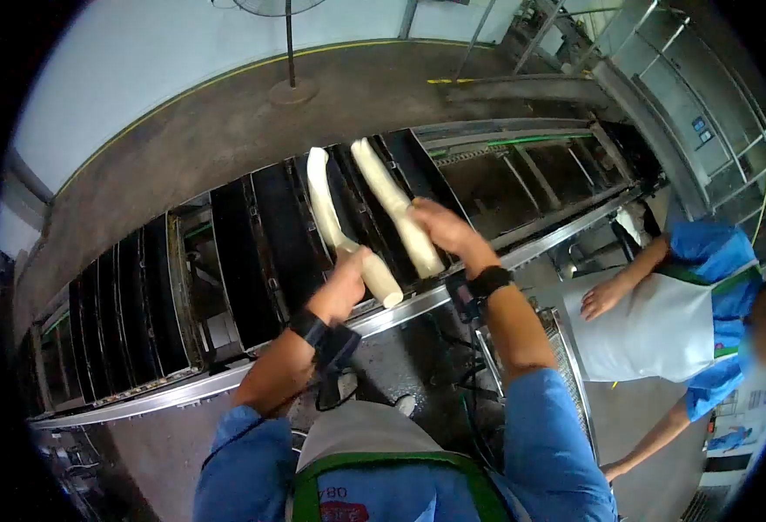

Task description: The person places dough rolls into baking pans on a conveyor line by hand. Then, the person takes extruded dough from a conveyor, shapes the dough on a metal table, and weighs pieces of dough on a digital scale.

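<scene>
Two long pale pieces lie on the dark slatted conveyor. My left hand (346,277) is closed round the lower part of the left pale piece (324,202), whose thick cut end points toward me. The fingers of my right hand (440,228) are bent against the middle of the right pale piece (381,181); its far end reaches the conveyor's back edge. Both pieces lie side by side, apart, across the black trays (268,209). Dark bands with small devices are strapped round both wrists.
A metal rail (418,306) edges the conveyor's near side. At the right, a co-worker in a white apron (653,326) stands close to the line, with one hand near the rail. A fan stand (291,52) is on the floor behind. Metal railings rise at the upper right.
</scene>
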Demonstrator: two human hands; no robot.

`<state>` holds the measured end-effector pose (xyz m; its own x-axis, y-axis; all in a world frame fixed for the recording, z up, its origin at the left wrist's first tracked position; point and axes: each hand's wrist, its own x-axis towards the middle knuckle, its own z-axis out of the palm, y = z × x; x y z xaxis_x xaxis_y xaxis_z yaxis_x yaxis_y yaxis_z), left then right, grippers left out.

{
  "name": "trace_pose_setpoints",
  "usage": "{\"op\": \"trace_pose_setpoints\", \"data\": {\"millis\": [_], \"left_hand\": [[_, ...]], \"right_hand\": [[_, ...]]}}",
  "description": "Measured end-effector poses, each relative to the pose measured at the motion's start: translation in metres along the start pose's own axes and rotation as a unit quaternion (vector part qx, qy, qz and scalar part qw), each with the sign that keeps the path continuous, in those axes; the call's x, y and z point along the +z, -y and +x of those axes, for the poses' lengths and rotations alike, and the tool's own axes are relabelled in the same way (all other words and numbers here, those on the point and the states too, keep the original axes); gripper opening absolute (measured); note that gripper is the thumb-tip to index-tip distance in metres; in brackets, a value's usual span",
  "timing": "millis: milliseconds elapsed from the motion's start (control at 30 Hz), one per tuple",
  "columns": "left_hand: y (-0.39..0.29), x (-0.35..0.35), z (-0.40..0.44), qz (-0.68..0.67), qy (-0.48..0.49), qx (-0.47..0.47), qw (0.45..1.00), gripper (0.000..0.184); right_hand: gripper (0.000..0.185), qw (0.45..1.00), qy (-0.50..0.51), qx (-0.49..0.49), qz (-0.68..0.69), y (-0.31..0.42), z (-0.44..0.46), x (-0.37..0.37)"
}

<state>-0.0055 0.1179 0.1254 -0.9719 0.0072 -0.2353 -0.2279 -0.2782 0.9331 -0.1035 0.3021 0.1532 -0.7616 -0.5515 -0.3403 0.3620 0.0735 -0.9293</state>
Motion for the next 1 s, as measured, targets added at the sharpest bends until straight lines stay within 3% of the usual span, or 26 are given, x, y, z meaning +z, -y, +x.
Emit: {"op": "trace_pose_setpoints", "data": {"millis": [33, 67, 100, 167, 233, 267, 333, 367, 400, 433, 500, 567, 600, 667, 700, 733, 767, 800, 867, 933, 967, 1000], "left_hand": [[0.004, 0.017, 0.001, -0.133, -0.108, -0.114, 0.979, 0.040], [-0.008, 0.024, -0.005, -0.085, -0.079, -0.156, 0.981, 0.060], [-0.006, 0.023, -0.001, -0.083, -0.083, -0.159, 0.980, 0.060], [-0.005, 0.014, 0.004, -0.061, 0.013, -0.195, 0.979, 0.075], [0.019, 0.005, 0.035, -0.035, -0.042, -0.208, 0.977, 0.076], [0.026, -0.007, 0.050, 0.124, -0.027, -0.180, 0.975, 0.075], [0.039, -0.015, 0.078, 0.355, -0.071, -0.170, 0.916, 0.075], [0.021, 0.005, 0.064, 0.474, -0.132, -0.191, 0.849, 0.077], [0.033, -0.003, 0.074, 0.471, -0.143, -0.194, 0.849, 0.077], [0.045, -0.012, 0.082, 0.467, -0.155, -0.197, 0.848, 0.077], [0.028, 0.005, 0.077, 0.483, -0.146, -0.153, 0.850, 0.075], [0.006, 0.020, 0.077, 0.458, -0.141, -0.133, 0.867, 0.070], [0.004, 0.022, 0.084, 0.452, -0.140, -0.168, 0.865, 0.067], [0.020, 0.017, 0.102, 0.452, -0.045, -0.127, 0.882, 0.062], [0.055, -0.006, 0.117, 0.452, 0.035, -0.061, 0.889, 0.058], [0.016, 0.021, 0.085, 0.410, 0.051, -0.067, 0.908, 0.059], [-0.035, 0.051, 0.045, 0.367, 0.067, -0.074, 0.925, 0.060], [-0.050, 0.046, 0.031, 0.359, 0.106, -0.006, 0.927, 0.061], [-0.068, 0.025, 0.016, 0.364, 0.146, 0.107, 0.914, 0.063], [-0.075, -0.009, 0.019, 0.328, 0.089, 0.089, 0.936, 0.060], [-0.084, -0.015, 0.018, 0.281, 0.059, 0.038, 0.957, 0.060], [-0.078, -0.020, 0.027, 0.275, 0.014, -0.015, 0.961, 0.062]], "right_hand": [[0.053, 0.997, -0.063, 0.029, -0.043, -0.011, -0.001, 0.010], [0.058, 0.994, -0.019, 0.081, -0.077, -0.007, -0.004, 0.015], [0.062, 0.980, 0.022, 0.095, -0.175, -0.002, -0.005, 0.023], [0.065, 0.919, 0.020, 0.042, -0.391, -0.025, 0.000, 0.021], [0.064, 0.868, -0.035, 0.050, -0.493, -0.054, 0.009, 0.016], [0.062, 0.861, -0.051, -0.004, -0.507, -0.064, 0.009, 0.013], [0.062, 0.810, -0.027, -0.038, -0.585, -0.090, 0.020, 0.013], [0.061, 0.837, -0.038, 0.021, -0.545, -0.073, 0.012, 0.024], [0.060, 0.858, -0.054, 0.079, -0.505, -0.054, 0.005, 0.035], [0.060, 0.803, -0.057, 0.017, -0.593, -0.073, 0.015, 0.038], [0.058, 0.857, -0.078, 0.094, -0.501, -0.075, 0.026, 0.028], [0.048, 0.837, -0.140, 0.054, -0.526, -0.071, 0.023, 0.028], [0.041, 0.819, -0.160, 0.033, -0.550, -0.059, 0.016, 0.033], [0.037, 0.835, -0.200, 0.054, -0.511, -0.056, 0.020, 0.013], [0.033, 0.857, -0.196, 0.063, -0.473, -0.055, 0.022, 0.006], [0.032, 0.837, -0.175, -0.013, -0.519, -0.079, 0.040, -0.030], [0.033, 0.835, -0.191, -0.006, -0.516, -0.058, 0.028, -0.049], [0.034, 0.843, -0.208, 0.049, -0.493, -0.047, 0.019, -0.069], [0.036, 0.785, -0.295, 0.008, -0.545, -0.061, 0.010, -0.124], [0.028, 0.644, -0.485, -0.048, -0.590, -0.042, -0.021, -0.132], [0.026, 0.599, -0.530, -0.082, -0.594, -0.040, -0.032, -0.135], [0.027, 0.628, -0.533, -0.083, -0.561, -0.040, -0.042, -0.136]]}}
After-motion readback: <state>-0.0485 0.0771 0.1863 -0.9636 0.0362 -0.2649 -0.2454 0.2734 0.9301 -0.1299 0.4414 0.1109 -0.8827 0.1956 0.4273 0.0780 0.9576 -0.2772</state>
